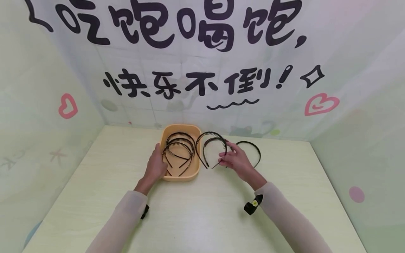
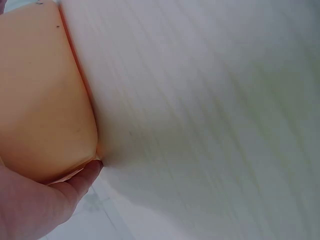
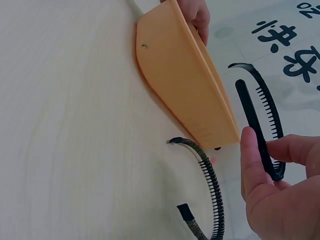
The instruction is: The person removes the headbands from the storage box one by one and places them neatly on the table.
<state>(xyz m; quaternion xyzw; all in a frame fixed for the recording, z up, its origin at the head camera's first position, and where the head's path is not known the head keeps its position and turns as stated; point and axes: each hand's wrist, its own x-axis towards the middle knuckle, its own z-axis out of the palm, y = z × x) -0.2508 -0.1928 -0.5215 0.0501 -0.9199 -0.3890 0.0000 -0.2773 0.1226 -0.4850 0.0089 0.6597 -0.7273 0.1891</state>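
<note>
At frame centre, our left hand [image 1: 155,166] grips the shallow orange plastic tray [image 1: 193,174]; our right hand [image 1: 235,160] pinches a black toothed plastic headband [image 1: 214,140]. Another black headband [image 1: 253,144] lies at right.

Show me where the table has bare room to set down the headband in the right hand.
The pale wooden table is bare between the two sleeves, in front of the orange plastic tray, and left of the left hand. It is crowded right of the tray: black toothed headbands lie there around the right hand, another beyond it.
</note>
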